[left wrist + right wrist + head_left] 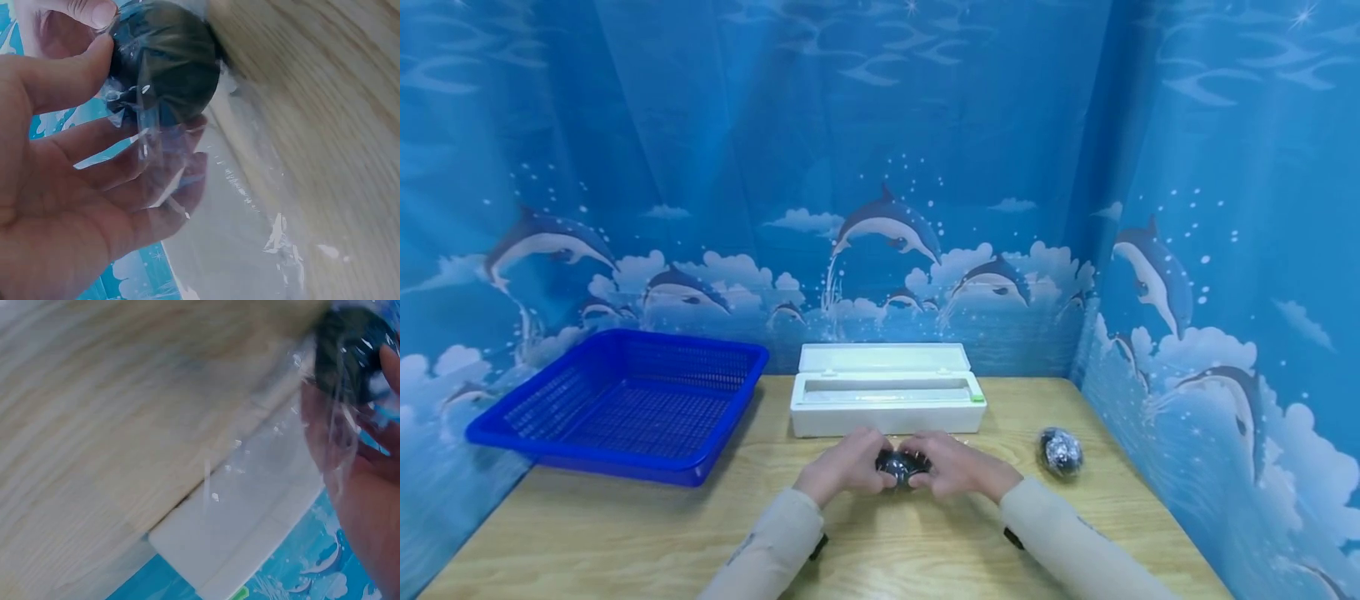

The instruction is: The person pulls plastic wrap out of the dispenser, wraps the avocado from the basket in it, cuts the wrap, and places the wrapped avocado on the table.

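Between both hands, low over the table in front of the box, is a dark, round, avocado-like thing (902, 471) with clear cling film (275, 240) about it. My left hand (848, 462) holds it from the left, thumb against its side and the other fingers spread under the film in the left wrist view. From the right, my right hand (958, 467) grips it with thumb and fingers. Loose film trails off past the fingers in both wrist views. The thing's exact kind is hard to tell through the film.
Behind the hands stands a white cling film box (887, 421), lid up, with a roll (887, 395) inside and a green tab at its right end. A second film-wrapped dark ball (1061, 452) lies at the right. A blue plastic basket (700, 471) sits at the left.
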`<state>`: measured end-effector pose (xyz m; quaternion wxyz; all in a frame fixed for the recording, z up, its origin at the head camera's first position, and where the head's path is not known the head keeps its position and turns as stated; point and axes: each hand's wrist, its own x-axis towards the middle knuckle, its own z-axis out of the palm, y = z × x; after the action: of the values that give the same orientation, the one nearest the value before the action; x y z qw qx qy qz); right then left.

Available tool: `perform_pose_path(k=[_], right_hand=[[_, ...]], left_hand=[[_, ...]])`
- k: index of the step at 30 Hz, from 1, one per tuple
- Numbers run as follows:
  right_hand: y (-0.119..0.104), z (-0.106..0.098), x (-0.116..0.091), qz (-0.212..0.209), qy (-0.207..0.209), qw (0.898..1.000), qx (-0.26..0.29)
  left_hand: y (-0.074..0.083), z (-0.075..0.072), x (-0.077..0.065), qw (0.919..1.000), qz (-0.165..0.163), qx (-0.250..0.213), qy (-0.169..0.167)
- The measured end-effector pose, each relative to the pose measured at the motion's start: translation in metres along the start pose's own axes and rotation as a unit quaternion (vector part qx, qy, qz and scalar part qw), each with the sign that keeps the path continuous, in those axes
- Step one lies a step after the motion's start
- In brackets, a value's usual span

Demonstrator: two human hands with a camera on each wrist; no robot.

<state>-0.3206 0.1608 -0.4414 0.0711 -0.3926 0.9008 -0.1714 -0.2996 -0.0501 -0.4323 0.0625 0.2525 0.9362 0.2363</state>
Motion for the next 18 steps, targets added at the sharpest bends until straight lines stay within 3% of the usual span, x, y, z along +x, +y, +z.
perform_pose_path(k=[5,12,18], right_hand=[[-0.001,-0.005,0.006,0.001,-0.022,0.999,0.049],[0.003,0.005,0.011,0.001,-0.021,0.999,0.038],[0.0,0.003,0.008,0.021,-0.05,0.995,0.082]], left_hand=[[-0.001,-0.003,0.002,0.9995,-0.01,-0.008,-0.029],[-0.004,-0.005,0.002,0.9985,-0.016,-0.012,-0.05],[-0.004,-0.006,0.0,0.9938,-0.057,-0.031,-0.09]])
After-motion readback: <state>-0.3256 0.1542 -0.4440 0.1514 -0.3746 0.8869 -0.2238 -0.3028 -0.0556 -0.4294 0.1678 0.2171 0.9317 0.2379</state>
